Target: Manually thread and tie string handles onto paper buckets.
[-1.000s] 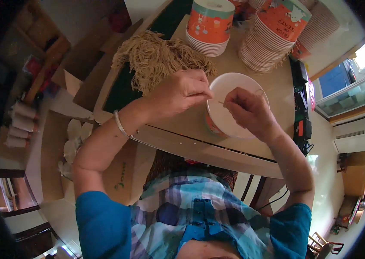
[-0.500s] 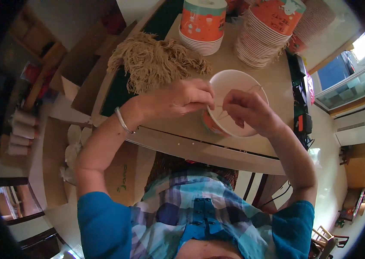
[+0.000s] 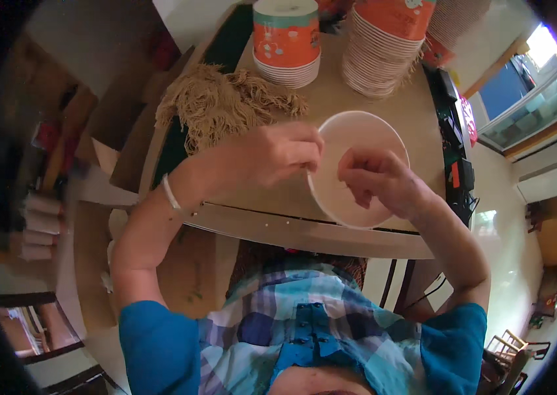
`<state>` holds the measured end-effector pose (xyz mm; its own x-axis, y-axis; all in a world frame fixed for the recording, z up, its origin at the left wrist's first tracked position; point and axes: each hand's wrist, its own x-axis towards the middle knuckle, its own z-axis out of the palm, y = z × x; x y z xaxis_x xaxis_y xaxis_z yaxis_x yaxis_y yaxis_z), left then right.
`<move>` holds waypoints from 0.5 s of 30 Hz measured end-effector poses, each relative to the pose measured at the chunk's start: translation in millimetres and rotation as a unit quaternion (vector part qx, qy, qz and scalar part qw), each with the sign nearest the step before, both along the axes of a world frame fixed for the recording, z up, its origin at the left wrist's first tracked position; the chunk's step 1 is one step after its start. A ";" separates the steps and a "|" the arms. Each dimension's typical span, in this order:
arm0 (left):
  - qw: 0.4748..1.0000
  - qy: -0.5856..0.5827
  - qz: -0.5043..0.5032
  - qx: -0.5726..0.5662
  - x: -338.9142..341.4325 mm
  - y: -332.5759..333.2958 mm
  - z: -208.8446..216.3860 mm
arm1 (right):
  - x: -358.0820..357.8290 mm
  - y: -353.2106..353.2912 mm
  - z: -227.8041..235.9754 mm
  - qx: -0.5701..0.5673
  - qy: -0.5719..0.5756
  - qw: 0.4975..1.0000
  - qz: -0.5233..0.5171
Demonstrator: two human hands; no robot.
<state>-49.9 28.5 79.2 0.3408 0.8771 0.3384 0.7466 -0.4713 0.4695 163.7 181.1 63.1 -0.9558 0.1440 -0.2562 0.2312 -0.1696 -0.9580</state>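
The white bowl (image 3: pixel 357 164) is held tilted over the near edge of the tabletop (image 3: pixel 331 92), its open mouth turned up toward the camera. A second ago a thin strand was stretched taut between the two hands across the bowl's mouth; now no strand can be made out, and the hands have been drawn closer together at the rim. The left hand (image 3: pixel 278 155) is pinched at the bowl's left rim, its grip closed with fingertips pressed together; whether a strand is still caught there cannot be told. The right hand (image 3: pixel 374 178) is curled over the bowl's inside, fingers bent down against the white surface, grip clenched. The work at the rim appears to have passed from stretching to fastening. A heap of tan fibre strands (image 3: pixel 226 105) lies just beyond the left hand, and two stacks of orange printed bowls (image 3: pixel 288 43) stand further back.
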 end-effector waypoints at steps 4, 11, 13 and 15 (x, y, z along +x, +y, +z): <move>1.000 0.009 0.007 0.028 4.0 -5.6 -12.7 | 2.4 -13.6 -2.8 0.037 -0.040 0.998 0.023; 0.998 0.027 0.019 0.053 4.7 -14.7 -22.6 | 6.2 -33.0 -9.3 0.058 -0.054 0.996 0.028; 0.998 0.032 0.018 0.055 5.9 -16.7 -22.9 | 8.9 -38.1 -10.5 0.065 -0.061 0.996 0.005; 0.997 0.050 0.016 0.056 7.6 -17.3 -21.6 | 12.0 -45.0 -29.3 0.101 0.007 0.995 -0.013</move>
<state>-42.3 11.2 57.6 0.3494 0.8470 0.4007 0.8029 -0.4911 0.3380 175.7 136.1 33.8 -0.9545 0.2150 -0.2068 0.2162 0.0207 -0.9761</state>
